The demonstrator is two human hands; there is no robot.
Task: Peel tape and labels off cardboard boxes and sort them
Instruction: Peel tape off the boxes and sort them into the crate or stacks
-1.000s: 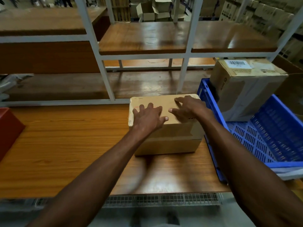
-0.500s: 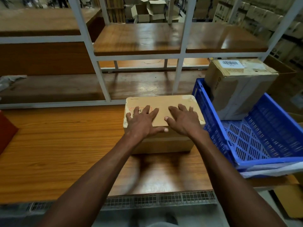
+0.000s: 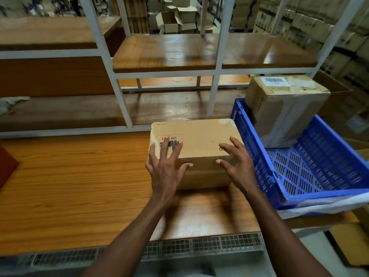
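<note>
Two hands (image 3: 201, 166) on one box (image 3: 201, 140); second box (image 3: 285, 108) in crate (image 3: 329, 156).

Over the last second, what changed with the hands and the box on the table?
Both hands slid back toward the box's near edge and apart: the left hand now covers the red-bordered label, the right hand sits at the near right corner, thumbs over the front face. Fingers stay spread; nothing peeled. The box, crate and second box stayed put.

Head-worn view, down over table (image 3: 79, 176)
</note>
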